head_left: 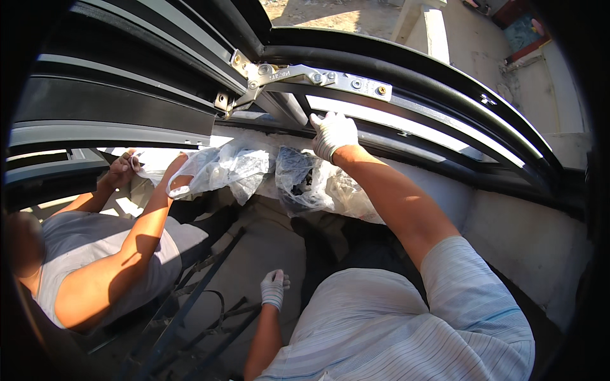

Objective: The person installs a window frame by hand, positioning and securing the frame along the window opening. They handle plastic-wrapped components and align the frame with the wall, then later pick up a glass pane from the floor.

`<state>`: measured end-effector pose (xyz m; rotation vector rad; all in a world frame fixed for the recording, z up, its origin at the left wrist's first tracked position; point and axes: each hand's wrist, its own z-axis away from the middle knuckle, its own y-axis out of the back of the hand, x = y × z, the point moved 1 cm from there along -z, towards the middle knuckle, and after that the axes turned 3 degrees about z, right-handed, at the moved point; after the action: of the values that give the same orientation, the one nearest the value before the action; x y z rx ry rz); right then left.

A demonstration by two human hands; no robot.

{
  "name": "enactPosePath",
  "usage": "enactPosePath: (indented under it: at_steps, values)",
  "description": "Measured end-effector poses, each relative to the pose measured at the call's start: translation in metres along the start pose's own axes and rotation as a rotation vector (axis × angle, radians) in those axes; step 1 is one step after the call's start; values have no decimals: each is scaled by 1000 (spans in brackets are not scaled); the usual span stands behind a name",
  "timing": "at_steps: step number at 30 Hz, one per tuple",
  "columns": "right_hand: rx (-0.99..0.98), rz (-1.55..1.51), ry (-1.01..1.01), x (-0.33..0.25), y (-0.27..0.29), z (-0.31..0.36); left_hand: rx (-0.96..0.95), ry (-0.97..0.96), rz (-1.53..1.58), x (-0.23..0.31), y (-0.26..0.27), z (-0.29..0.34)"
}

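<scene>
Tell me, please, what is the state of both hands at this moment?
Left hand: loosely open, nothing visible in it.
Right hand: fingers curled at the black window frame; whether it grips anything cannot be told.

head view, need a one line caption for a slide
White-gloved right hand at a black window frame near its steel hinge, gloved left hand apart, co-worker handling a plastic bag.
</scene>
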<state>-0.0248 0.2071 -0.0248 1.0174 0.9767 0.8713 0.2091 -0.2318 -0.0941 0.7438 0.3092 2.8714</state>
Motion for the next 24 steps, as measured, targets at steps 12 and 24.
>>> enactPosePath:
  at_steps: [12,24]
  values:
    - [64,60,-17,-1,-11,3,25,-12,23,3,23,-7]
    - [441,-60,4,-8,-36,7,36,-7,10,7,61,-21]
